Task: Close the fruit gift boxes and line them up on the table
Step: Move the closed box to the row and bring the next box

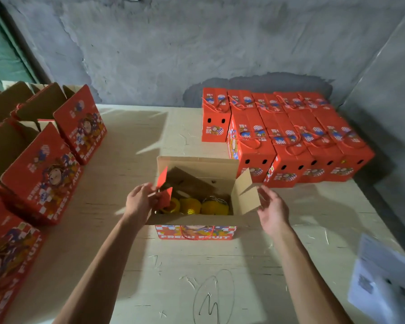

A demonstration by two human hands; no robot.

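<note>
An open red fruit gift box [195, 232] stands in the middle of the table, its flaps up and yellow net-wrapped fruit [189, 206] showing inside. My left hand [139, 201] pinches the box's left side flap [164, 187], which leans inward. My right hand [273, 212] is held with straight fingers against the outside of the right side flap [246, 195]. Several closed red boxes [288, 136] with rope handles stand in two tight rows at the back right.
Several open red boxes [44, 160] stand in a row along the table's left side. White printed papers [384, 281] lie at the right front edge. A grey wall runs behind the pale table [136, 242].
</note>
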